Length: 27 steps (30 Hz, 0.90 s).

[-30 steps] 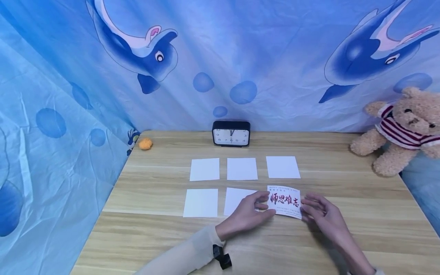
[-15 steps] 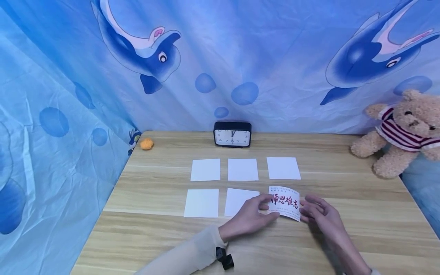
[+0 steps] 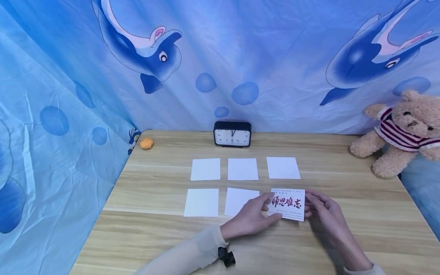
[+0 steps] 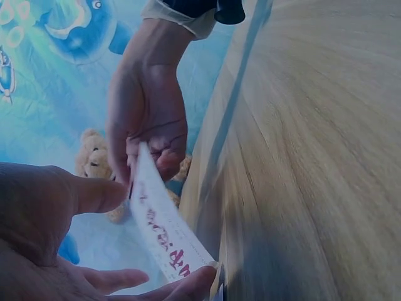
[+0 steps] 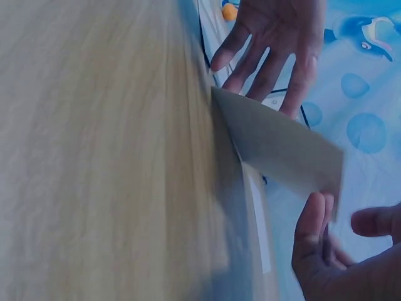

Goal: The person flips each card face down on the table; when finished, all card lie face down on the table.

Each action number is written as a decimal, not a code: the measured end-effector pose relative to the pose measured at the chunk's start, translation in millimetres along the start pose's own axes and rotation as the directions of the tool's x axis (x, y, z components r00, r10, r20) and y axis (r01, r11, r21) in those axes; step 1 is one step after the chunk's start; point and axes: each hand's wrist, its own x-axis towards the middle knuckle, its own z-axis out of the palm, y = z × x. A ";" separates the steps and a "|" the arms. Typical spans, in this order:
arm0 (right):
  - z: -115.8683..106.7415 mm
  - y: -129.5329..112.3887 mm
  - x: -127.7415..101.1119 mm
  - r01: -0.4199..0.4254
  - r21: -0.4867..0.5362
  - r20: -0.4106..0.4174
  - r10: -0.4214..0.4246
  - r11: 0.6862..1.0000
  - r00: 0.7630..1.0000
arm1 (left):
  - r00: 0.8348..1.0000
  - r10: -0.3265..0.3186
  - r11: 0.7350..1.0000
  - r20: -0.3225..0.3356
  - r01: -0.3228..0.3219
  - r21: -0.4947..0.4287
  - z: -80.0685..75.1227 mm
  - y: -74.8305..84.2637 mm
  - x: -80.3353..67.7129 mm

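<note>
A white card point(image 3: 287, 205) with red Chinese lettering is held just over the table in the head view. My right hand point(image 3: 326, 215) pinches its right edge. At the left edge, my left hand point(image 3: 252, 214) has its fingers fairly straight. The left wrist view shows a left fingertip at the near corner of the card point(image 4: 164, 232); whether it touches is unclear. From the right wrist side, the plain grey-looking back of the card point(image 5: 282, 141) slants up from the wooden surface, and the fingers point(image 5: 308, 232) of my right hand lie at its raised edge.
Several blank white squares lie in two rows, one white square point(image 3: 201, 203) at the lower left. Behind them stand a black clock point(image 3: 232, 134) and an orange lump point(image 3: 146, 143). A teddy bear point(image 3: 400, 133) sits at the right end of the wooden table point(image 3: 151, 236).
The card, curved before, now looks flatter and has shifted slightly right and towards me. My left hand has edged right with it; the right hand stays nearly in place.
</note>
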 end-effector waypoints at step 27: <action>34.7 4.5 -1.6 0.070 -0.057 0.186 -0.059 0.996 0.981 | 0.998 0.036 0.905 -0.048 -0.053 -0.422 9.9 8.5 6.0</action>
